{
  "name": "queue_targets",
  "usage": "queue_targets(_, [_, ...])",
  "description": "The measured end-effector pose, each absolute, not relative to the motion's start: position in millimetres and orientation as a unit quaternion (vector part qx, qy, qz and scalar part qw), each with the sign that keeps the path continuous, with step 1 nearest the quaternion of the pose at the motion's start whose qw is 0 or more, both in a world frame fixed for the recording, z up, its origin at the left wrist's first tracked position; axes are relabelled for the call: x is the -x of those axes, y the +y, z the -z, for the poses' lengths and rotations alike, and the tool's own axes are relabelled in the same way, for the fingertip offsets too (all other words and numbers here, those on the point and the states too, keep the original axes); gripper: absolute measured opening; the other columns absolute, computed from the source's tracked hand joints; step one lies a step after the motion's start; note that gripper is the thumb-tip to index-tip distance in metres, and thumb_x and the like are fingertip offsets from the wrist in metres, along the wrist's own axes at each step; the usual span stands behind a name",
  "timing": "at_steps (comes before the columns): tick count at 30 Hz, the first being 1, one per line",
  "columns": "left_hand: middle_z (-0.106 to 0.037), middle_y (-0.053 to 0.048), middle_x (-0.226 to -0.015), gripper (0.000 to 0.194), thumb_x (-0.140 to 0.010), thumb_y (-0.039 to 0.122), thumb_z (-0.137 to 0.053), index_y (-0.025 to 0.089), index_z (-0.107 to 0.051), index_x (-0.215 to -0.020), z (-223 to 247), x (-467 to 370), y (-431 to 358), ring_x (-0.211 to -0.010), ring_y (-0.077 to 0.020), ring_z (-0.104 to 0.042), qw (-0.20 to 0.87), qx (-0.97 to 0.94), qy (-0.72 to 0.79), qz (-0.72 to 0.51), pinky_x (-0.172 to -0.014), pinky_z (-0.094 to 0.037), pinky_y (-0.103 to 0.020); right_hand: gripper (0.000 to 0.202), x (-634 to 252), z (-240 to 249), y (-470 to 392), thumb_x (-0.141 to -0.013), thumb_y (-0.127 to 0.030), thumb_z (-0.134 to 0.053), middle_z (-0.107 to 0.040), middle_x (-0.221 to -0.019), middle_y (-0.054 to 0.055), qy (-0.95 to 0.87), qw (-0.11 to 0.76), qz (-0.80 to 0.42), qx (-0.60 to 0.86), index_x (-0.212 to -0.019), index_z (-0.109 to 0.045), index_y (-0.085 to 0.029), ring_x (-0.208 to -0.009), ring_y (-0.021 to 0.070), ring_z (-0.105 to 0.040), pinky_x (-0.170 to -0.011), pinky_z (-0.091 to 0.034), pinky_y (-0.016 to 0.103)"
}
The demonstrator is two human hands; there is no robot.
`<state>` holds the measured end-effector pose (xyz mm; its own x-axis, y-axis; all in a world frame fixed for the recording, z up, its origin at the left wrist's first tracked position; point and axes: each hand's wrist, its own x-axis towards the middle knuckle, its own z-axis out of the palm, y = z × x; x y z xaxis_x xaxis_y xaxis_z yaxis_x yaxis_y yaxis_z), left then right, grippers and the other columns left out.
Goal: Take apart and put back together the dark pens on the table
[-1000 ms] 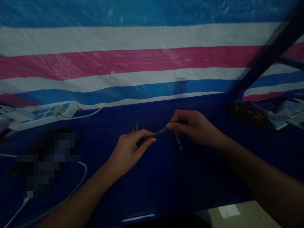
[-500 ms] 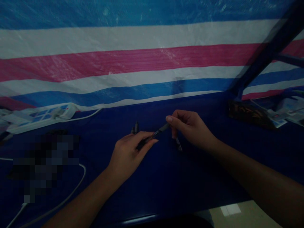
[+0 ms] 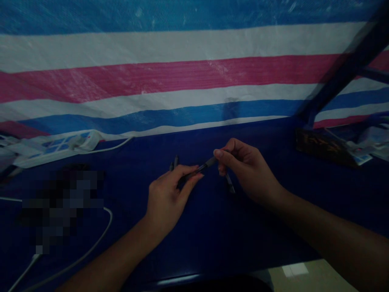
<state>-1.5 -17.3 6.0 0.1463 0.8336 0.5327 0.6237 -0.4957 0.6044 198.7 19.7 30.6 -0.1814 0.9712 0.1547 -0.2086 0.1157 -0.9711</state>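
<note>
A dark pen with a grey grip slants up to the right between my two hands. My left hand is closed on its lower left end, with thumb and fingers pinching the barrel. At the upper right end, the thumb and fingertips of my right hand pinch the grip; the tip is hidden by them. Below those fingers shows a small dark piece with a pale end, perhaps a pen cap; I cannot tell whether it is held or lying down. Dark stick-like ends show just beyond my left hand.
A dark blue table lies under my hands. A white power strip with plugs stands back left. White cables run near a blurred-out object. At right are a dark box and a blue post. Striped sheeting hangs behind.
The view has shifted slightly. Both hands keep their hold on the pen, with little visible change in its angle.
</note>
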Motion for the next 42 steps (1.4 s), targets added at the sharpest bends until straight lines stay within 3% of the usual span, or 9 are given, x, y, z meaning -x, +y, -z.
queue_targets(4, [-0.079, 0.000, -0.100, 0.032, -0.100, 0.019, -0.067, 0.022, -0.064, -0.132, -15.3, -0.6, -24.2, -0.085, -0.0119, -0.077, 0.202, -0.794, 0.385, -0.425, -0.080, -0.059, -0.021, 0.040, -200.7, -26.8, 27.3, -0.085, -0.042, -0.082, -0.059, -0.055, -0.006, -0.481, 0.552, -0.570, 0.371, -0.068, -0.054, -0.020, -0.051, 0.0086, -0.053, -0.055, -0.041, 0.023])
queue_targets(8, [-0.075, -0.004, -0.106, 0.034, -0.096, 0.025, -0.075, 0.020, -0.065, -0.129, -20.0, 1.1, -25.8, -0.095, -0.0146, -0.074, 0.327, -0.854, 0.250, -0.318, -0.084, -0.060, -0.023, 0.039, -203.5, -25.7, 33.6, -0.079, -0.043, -0.087, -0.060, -0.059, -0.005, -0.480, 0.538, -0.588, 0.368, -0.069, -0.058, -0.019, -0.053, 0.0081, -0.053, -0.055, -0.042, 0.023])
queue_targets(14, [-0.071, -0.002, -0.084, 0.023, -0.099, 0.036, -0.070, 0.016, -0.065, -0.111, -13.5, 0.0, -27.0, -0.075, -0.0147, -0.069, 0.230, -0.898, 0.200, -0.318, -0.072, -0.058, -0.026, 0.045, -199.7, -26.6, 27.8, -0.074, -0.049, -0.089, -0.059, -0.059, -0.006, -0.502, 0.471, -0.614, 0.386, -0.070, -0.055, -0.020, -0.052, 0.0076, -0.049, -0.052, -0.038, 0.023])
queue_targets(19, [-0.071, -0.004, -0.092, 0.034, -0.097, 0.041, -0.072, 0.016, -0.064, -0.118, -13.8, -1.1, -26.9, -0.085, -0.0174, -0.070, 0.218, -0.908, 0.214, -0.287, -0.078, -0.059, -0.028, 0.045, -198.8, -26.3, 25.9, -0.076, -0.050, -0.088, -0.057, -0.062, -0.007, -0.533, 0.458, -0.606, 0.373, -0.071, -0.055, -0.019, -0.055, 0.0077, -0.050, -0.054, -0.038, 0.023])
queue_targets(24, [-0.071, -0.006, -0.103, 0.032, -0.098, 0.030, -0.071, 0.015, -0.061, -0.125, -15.2, 1.7, -26.0, -0.095, -0.0193, -0.070, 0.250, -0.909, 0.226, -0.245, -0.087, -0.059, -0.030, 0.044, -200.7, -24.7, 26.7, -0.078, -0.051, -0.086, -0.056, -0.063, -0.006, -0.547, 0.454, -0.597, 0.372, -0.072, -0.055, -0.020, -0.057, 0.0089, -0.049, -0.056, -0.039, 0.024])
queue_targets(29, [-0.069, -0.003, -0.095, 0.020, -0.102, 0.025, -0.066, 0.018, -0.061, -0.120, -14.8, 1.1, -27.9, -0.087, -0.0167, -0.069, 0.252, -0.907, 0.235, -0.240, -0.079, -0.058, -0.027, 0.044, -200.8, -25.4, 27.6, -0.077, -0.050, -0.086, -0.056, -0.063, -0.006, -0.550, 0.453, -0.593, 0.375, -0.072, -0.055, -0.020, -0.057, 0.0088, -0.049, -0.055, -0.038, 0.024])
queue_targets(34, [-0.071, -0.005, -0.103, 0.037, -0.096, 0.033, -0.075, 0.017, -0.058, -0.124, -13.1, 0.1, -28.2, -0.095, -0.0192, -0.071, 0.253, -0.904, 0.230, -0.258, -0.084, -0.059, -0.030, 0.043, -199.6, -28.0, 26.1, -0.077, -0.050, -0.086, -0.055, -0.062, -0.007, -0.561, 0.434, -0.599, 0.373, -0.074, -0.056, -0.020, -0.056, 0.0090, -0.048, -0.056, -0.038, 0.024])
queue_targets(39, [-0.071, -0.004, -0.096, 0.019, -0.101, 0.025, -0.066, 0.017, -0.061, -0.119, -12.8, 0.1, -27.2, -0.086, -0.0168, -0.070, 0.245, -0.907, 0.238, -0.247, -0.078, -0.058, -0.028, 0.043, -200.3, -29.4, 25.1, -0.079, -0.049, -0.085, -0.054, -0.062, -0.006, -0.574, 0.423, -0.594, 0.372, -0.073, -0.054, -0.020, -0.057, 0.0092, -0.047, -0.056, -0.038, 0.025])
queue_targets(42, [-0.070, -0.003, -0.097, 0.027, -0.100, 0.031, -0.068, 0.018, -0.060, -0.122, -13.3, 0.4, -26.4, -0.089, -0.0177, -0.070, 0.243, -0.907, 0.242, -0.245, -0.080, -0.059, -0.029, 0.043, -200.6, -28.9, 25.6, -0.079, -0.049, -0.086, -0.055, -0.062, -0.007, -0.570, 0.424, -0.597, 0.374, -0.074, -0.054, -0.020, -0.057, 0.0089, -0.047, -0.056, -0.039, 0.024])
